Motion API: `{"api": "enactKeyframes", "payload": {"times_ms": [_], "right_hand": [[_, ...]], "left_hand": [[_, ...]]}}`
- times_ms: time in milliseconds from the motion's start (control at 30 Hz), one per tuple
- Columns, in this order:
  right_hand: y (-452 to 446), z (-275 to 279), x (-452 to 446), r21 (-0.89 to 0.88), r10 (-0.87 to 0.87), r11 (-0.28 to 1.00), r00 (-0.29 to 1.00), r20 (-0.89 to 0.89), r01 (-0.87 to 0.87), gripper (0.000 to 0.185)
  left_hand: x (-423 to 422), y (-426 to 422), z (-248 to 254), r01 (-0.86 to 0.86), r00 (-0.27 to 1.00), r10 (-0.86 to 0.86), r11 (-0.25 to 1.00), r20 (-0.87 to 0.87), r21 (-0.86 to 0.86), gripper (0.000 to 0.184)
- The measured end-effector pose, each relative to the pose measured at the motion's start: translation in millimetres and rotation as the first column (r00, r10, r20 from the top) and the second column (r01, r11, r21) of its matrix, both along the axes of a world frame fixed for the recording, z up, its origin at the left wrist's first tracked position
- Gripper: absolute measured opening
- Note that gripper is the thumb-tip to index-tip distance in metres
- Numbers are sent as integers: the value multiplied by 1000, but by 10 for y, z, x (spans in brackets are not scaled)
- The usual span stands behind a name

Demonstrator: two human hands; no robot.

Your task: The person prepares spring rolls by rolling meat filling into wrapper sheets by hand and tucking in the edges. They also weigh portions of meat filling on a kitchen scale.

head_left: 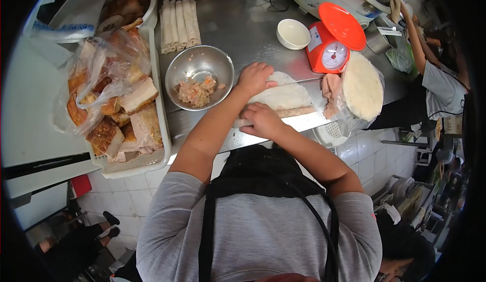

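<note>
A pale round wrapper sheet (286, 95) lies on the steel table, its near edge folded around a long strip of filling (296, 111). My left hand (255, 79) rests at the sheet's upper left edge, fingers apart, holding nothing. Lower down, my right hand (262, 121) has its fingers and thumb bent around the left end of the folded wrapper; part of that end is hidden beneath it. A steel bowl (174, 72) with minced filling (196, 92) stands left of my hands. Several finished rolls (180, 25) lie side by side behind the bowl.
A red scale (316, 54) and a white bowl (293, 34) stand at the back right, near a stack of round wrappers (362, 85) and a pinkish cloth (331, 95). A basket (163, 153) of meat chunks is at left. Another person (443, 87) stands at right.
</note>
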State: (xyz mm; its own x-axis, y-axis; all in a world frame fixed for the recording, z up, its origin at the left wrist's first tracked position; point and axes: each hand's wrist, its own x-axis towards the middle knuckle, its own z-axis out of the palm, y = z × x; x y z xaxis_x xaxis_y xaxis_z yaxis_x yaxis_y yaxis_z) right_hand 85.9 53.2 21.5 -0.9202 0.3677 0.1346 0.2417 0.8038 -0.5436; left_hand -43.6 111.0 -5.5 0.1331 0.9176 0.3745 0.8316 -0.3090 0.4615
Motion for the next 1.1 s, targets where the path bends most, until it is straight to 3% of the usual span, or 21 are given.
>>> {"api": "enactKeyframes", "payload": {"times_ms": [100,400,800,1000,1100], "right_hand": [[-40,95,-72,2,-37,999,997,-75,37,30],[-36,57,-28,17,-62,998,998,18,62,31],[-7,30,175,28,-54,998,998,-22,55,29],[126,52,423,30,-141,990,990,9,141,30],[142,52,469,24,-85,996,995,-45,86,30]], "left_hand": [[-5,9,8,7,1000,-7,1000,11,-5,34],[-10,25,6,12,999,-10,998,31,-65,34],[-6,10,-14,-11,999,13,999,41,-52,33],[9,-13,0,-24,999,25,998,25,-61,33],[3,-1,39,-41,999,41,996,-3,-83,33]]}}
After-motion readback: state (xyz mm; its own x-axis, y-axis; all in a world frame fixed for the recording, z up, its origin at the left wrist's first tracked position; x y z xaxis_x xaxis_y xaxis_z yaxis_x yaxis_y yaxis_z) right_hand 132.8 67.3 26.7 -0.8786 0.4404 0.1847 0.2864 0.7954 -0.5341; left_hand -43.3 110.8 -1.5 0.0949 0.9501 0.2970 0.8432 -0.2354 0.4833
